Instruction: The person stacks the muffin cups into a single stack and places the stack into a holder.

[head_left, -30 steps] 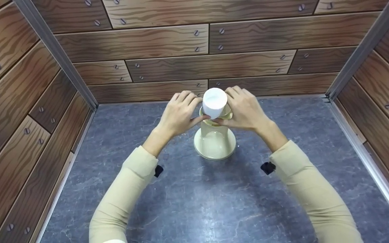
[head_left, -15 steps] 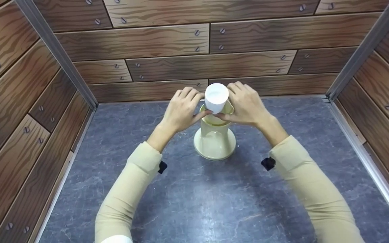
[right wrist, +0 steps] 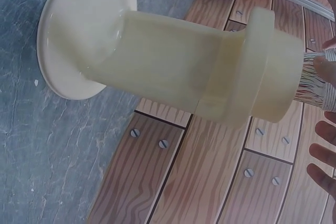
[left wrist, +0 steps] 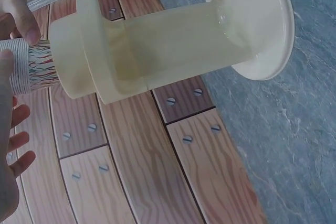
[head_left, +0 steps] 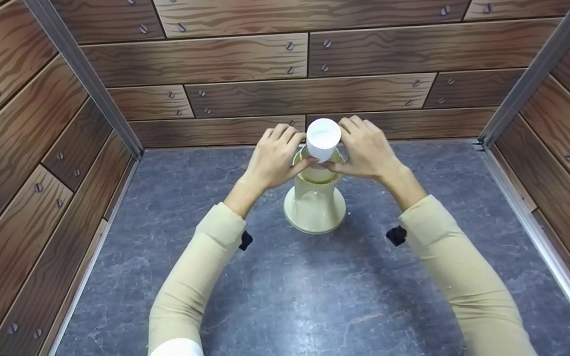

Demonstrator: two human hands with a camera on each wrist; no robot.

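My left hand (head_left: 275, 153) and right hand (head_left: 366, 148) hold a stack of white paper cups (head_left: 323, 138) between them, thumbs on the near side. From above, the white inside of the top cup shows. Nested rims form ridges along the stack (left wrist: 20, 64), and the lowest cup bears a multicoloured line pattern (left wrist: 42, 67). That patterned end meets the top opening of a cream plastic dispenser (head_left: 314, 212), which has a wide round base, a straight column and a broad collar (left wrist: 97, 48). How far the cups reach inside is hidden by the collar.
The dispenser stands on a dark blue-grey marbled surface (head_left: 305, 296). Wood-patterned panels (head_left: 245, 99) wall the back and both sides, with metal rails (head_left: 537, 237) along the edges. Small black devices (head_left: 396, 236) sit at both wrists.
Both hands and the cup stack have shifted up the head view and slightly right. More of the dispenser's opening shows beneath the cups. The dispenser has stayed in place.
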